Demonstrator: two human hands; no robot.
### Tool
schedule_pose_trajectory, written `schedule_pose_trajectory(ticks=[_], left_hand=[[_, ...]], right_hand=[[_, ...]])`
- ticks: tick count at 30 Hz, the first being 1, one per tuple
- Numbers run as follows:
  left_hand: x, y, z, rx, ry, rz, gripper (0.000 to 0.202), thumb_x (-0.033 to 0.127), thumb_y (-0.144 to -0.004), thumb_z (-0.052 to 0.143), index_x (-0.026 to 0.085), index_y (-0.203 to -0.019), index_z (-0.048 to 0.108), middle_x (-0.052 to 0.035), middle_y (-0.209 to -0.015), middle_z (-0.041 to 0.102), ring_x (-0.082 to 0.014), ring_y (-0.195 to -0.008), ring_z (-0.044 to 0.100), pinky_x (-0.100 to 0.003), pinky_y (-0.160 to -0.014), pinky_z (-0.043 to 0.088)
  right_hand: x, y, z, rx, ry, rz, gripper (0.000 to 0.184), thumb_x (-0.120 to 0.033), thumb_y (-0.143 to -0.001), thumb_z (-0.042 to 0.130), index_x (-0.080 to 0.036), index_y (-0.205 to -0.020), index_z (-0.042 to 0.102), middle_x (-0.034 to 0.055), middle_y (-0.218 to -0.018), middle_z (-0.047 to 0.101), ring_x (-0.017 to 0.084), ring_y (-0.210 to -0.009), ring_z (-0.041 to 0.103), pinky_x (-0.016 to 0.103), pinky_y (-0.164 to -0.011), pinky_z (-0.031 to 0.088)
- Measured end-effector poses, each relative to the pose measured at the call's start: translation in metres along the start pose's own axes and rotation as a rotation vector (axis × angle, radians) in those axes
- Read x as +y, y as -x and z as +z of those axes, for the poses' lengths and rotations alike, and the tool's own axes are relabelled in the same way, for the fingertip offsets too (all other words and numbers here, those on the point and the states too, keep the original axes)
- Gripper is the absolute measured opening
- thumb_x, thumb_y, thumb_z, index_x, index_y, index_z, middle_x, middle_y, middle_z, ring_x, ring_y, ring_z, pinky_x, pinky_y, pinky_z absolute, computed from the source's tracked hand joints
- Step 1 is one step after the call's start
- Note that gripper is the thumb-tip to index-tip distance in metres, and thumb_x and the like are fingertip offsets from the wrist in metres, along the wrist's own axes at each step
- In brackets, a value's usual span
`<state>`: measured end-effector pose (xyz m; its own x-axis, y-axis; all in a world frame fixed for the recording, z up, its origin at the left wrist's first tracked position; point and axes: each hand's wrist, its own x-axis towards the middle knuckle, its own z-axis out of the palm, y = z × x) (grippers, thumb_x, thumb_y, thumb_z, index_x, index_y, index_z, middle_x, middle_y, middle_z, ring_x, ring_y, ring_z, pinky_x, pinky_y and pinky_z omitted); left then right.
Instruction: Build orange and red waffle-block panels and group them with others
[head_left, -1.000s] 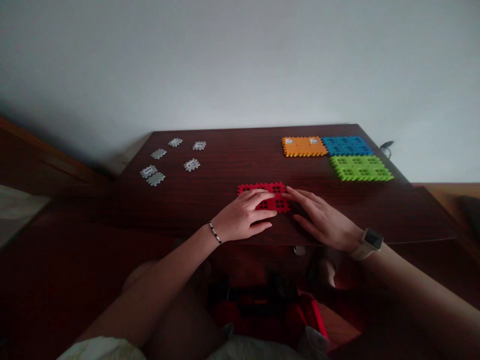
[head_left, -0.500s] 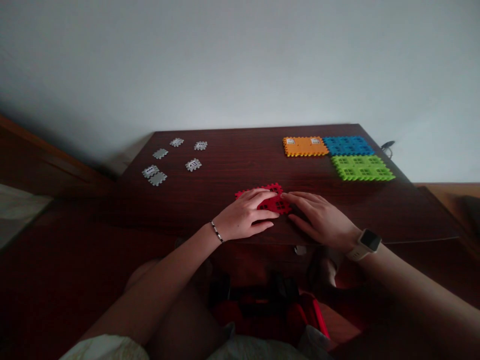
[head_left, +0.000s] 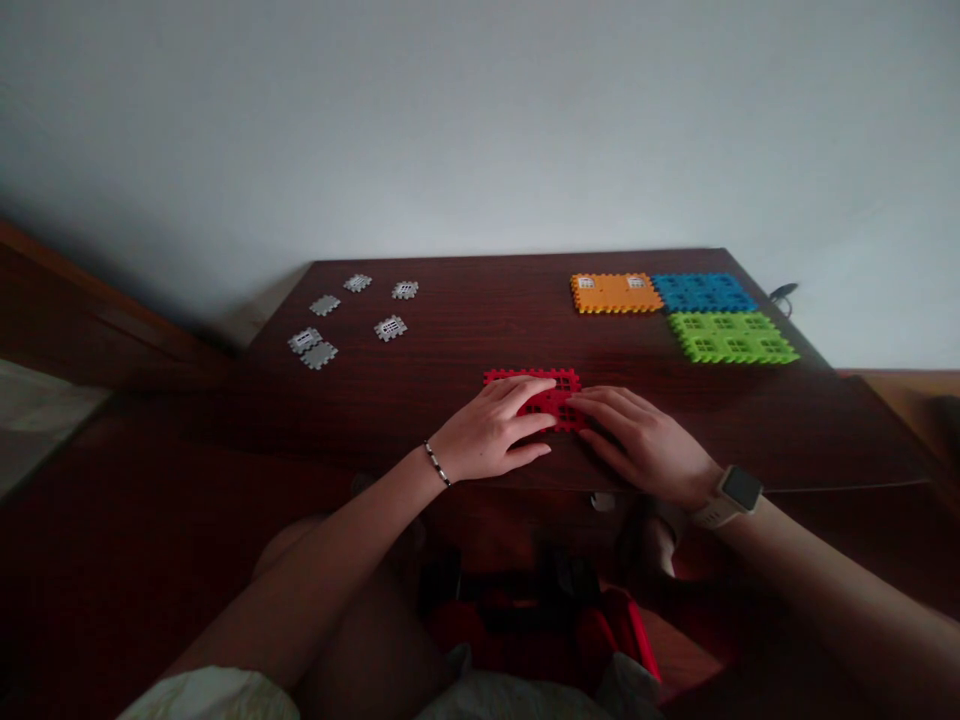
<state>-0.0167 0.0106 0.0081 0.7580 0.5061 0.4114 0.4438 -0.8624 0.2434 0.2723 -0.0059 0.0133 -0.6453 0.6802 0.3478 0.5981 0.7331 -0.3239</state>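
A red panel of joined waffle tiles (head_left: 541, 388) lies flat on the dark wooden table (head_left: 465, 340), near its front edge. My left hand (head_left: 491, 435), with a bracelet on the wrist, rests fingers-down on the panel's left and near part. My right hand (head_left: 641, 440), with a watch on the wrist, lies flat with its fingertips on the panel's right edge. Both hands have their fingers stretched out and press on the red panel.
An orange panel (head_left: 615, 292), a blue panel (head_left: 701, 292) and a green panel (head_left: 731, 336) lie together at the back right. Several loose grey tiles (head_left: 352, 315) are scattered at the back left. A cable (head_left: 784, 292) shows by the wall.
The red panel, tilted half a second ago, now lies square to the table edge again. My right hand has slid a little left over its right edge.
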Motion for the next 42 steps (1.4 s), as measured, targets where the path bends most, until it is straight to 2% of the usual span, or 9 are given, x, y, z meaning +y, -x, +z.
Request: schedule_pose_trajectory(ticks=[8,14,22,28,42], left_hand=[[-0.001,-0.001,-0.001,0.001,0.009,0.016,0.026,0.03,-0.106,0.066,0.02,-0.127,0.077,-0.0158,-0.157,0.057,-0.0325,-0.147,0.054,-0.057,-0.126,0.046],[-0.003,-0.002,-0.001,-0.009,-0.014,-0.001,0.026,0.03,-0.106,0.066,0.024,-0.129,0.077,-0.0123,-0.154,0.06,-0.0309,-0.146,0.054,-0.056,-0.125,0.046],[-0.005,-0.006,-0.001,-0.017,0.018,-0.006,0.027,0.032,-0.106,0.067,0.021,-0.128,0.079,-0.0145,-0.145,0.063,-0.0302,-0.137,0.061,-0.052,-0.121,0.051],[-0.011,-0.005,0.001,-0.052,-0.016,0.004,0.028,0.029,-0.107,0.066,0.025,-0.132,0.078,-0.0125,-0.148,0.063,-0.0287,-0.136,0.063,-0.049,-0.12,0.053],[-0.013,-0.002,0.011,-0.005,-0.059,-0.019,0.029,0.031,-0.108,0.064,0.022,-0.134,0.074,-0.0094,-0.147,0.068,-0.0252,-0.135,0.067,-0.044,-0.12,0.054]], right_hand=[[-0.002,-0.002,0.0,0.003,0.009,0.01,0.042,-0.031,-0.111,0.055,-0.024,-0.152,0.061,0.0162,-0.146,0.066,0.034,-0.136,0.063,0.06,-0.116,0.057],[-0.001,-0.002,0.002,-0.001,0.038,0.017,0.043,-0.033,-0.111,0.054,-0.024,-0.153,0.06,0.0171,-0.15,0.064,0.036,-0.142,0.059,0.063,-0.119,0.054],[-0.002,-0.003,0.003,-0.02,0.069,0.051,0.041,-0.034,-0.112,0.053,-0.023,-0.151,0.06,0.0167,-0.148,0.065,0.035,-0.135,0.064,0.06,-0.114,0.057],[0.001,-0.004,0.005,-0.013,0.099,0.048,0.042,-0.033,-0.111,0.055,-0.024,-0.151,0.062,0.0146,-0.148,0.067,0.034,-0.133,0.066,0.058,-0.113,0.057],[0.005,-0.002,0.008,-0.015,0.11,0.027,0.042,-0.032,-0.11,0.055,-0.027,-0.152,0.06,0.014,-0.145,0.066,0.034,-0.131,0.065,0.059,-0.112,0.057]])
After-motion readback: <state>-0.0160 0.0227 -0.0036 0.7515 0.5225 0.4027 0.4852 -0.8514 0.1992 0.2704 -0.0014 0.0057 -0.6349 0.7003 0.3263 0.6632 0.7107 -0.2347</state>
